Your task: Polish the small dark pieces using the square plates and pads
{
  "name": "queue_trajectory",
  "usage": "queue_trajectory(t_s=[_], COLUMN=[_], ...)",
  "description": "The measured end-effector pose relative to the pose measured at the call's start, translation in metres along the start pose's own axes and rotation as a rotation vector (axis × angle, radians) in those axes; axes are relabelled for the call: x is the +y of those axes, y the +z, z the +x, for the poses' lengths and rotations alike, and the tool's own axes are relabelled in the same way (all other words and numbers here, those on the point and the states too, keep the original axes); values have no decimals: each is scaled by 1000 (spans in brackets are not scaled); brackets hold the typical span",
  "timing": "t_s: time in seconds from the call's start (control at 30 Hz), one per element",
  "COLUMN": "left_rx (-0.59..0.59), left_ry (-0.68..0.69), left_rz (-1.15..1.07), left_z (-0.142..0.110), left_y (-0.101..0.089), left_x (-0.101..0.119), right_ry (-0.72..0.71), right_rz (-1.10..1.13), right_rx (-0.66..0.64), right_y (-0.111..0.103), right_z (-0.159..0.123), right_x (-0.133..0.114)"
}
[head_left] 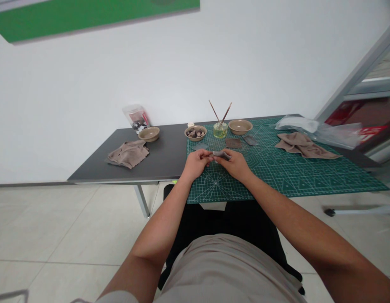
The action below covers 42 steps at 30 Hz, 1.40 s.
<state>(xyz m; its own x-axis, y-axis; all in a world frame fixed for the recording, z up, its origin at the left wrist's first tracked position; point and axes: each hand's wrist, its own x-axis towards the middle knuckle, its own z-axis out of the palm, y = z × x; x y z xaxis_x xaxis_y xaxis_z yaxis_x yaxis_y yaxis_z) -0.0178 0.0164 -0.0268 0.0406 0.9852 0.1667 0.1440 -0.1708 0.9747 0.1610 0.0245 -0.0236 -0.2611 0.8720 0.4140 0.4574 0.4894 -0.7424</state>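
My right hand (236, 164) is closed around a small grey piece that looks like folded sandpaper (222, 154). Fingers pinched, my left hand (197, 162) meets it over the green cutting mat (214, 191); whatever small thing sits between those fingertips is too small to make out. Just beyond the hands lie a brown square sheet (233, 143), a grey sheet (250, 139) and a thin, pale translucent piece (200, 146). Behind them stands a tan bowl (186, 135) of dark and light chunks.
A glass jar (220, 130) of yellowish liquid holds two thin brushes. Another tan bowl (241, 127) is beside it. Brown cloths (130, 153) (304, 145) lie left and right. A third bowl (149, 134), a clear container (136, 118) and a plastic bag (327, 132) are farther out.
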Motion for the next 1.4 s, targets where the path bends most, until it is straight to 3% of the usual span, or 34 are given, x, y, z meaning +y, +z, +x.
queue_trajectory(t_s=[0.17,0.37,0.83,1.4], left_rx=[-15,-7,-8,-16], left_ry=[-5,13,3,29], left_rz=[69,26,60,71], left_z=[-1,0,-1,-2], left_y=[0,-1,0,-2], left_x=[1,-2,3,0], right_ry=[-42,-14,-55,1], right_rz=[46,-14,39,15], right_rx=[50,1,48,26], right_y=[1,0,1,2], right_z=[-1,-1,-1,-1], right_x=[0,0,0,1])
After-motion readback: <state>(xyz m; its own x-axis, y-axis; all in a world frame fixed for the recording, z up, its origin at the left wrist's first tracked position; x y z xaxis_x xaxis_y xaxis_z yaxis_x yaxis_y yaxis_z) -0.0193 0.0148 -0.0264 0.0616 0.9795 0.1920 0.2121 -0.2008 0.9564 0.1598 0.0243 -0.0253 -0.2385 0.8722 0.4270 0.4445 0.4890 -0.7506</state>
